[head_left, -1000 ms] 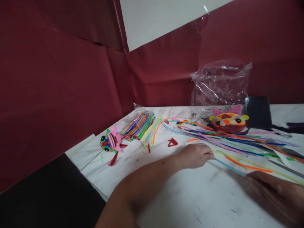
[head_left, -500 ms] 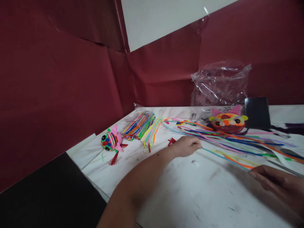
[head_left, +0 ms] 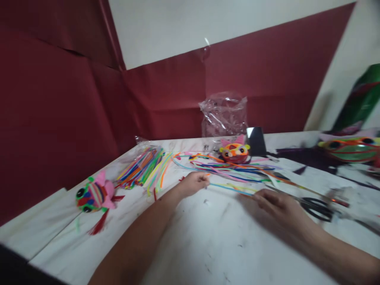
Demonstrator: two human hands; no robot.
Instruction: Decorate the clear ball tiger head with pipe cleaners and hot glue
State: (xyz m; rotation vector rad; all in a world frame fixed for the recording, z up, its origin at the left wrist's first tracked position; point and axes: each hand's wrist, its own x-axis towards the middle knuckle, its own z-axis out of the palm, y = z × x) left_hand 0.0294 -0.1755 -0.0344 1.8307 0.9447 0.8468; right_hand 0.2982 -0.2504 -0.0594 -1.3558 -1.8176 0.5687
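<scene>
My left hand (head_left: 194, 184) is closed in a pinch on one end of a light-blue pipe cleaner (head_left: 231, 189). The strand runs straight across to my right hand (head_left: 273, 202), whose fingers are closed on its other end. Yellow and orange strands lie just behind it. Beyond my hands, a loose spread of colourful pipe cleaners (head_left: 237, 173) lies on the white table (head_left: 213, 241). A pair of scissors with black handles (head_left: 317, 208) rests to the right of my right hand.
A colourful fish figure with red tassels (head_left: 93, 194) lies at the left, near bundled pipe cleaners (head_left: 141, 168). An orange-faced figure (head_left: 235, 152) stands at the back before a clear plastic bag (head_left: 224, 116) and a dark box (head_left: 256, 141). Another figure (head_left: 353, 148) sits far right.
My view has swung to the right, bringing the scissors and the far-right figure into sight. Both hands still hold the light-blue pipe cleaner between them.
</scene>
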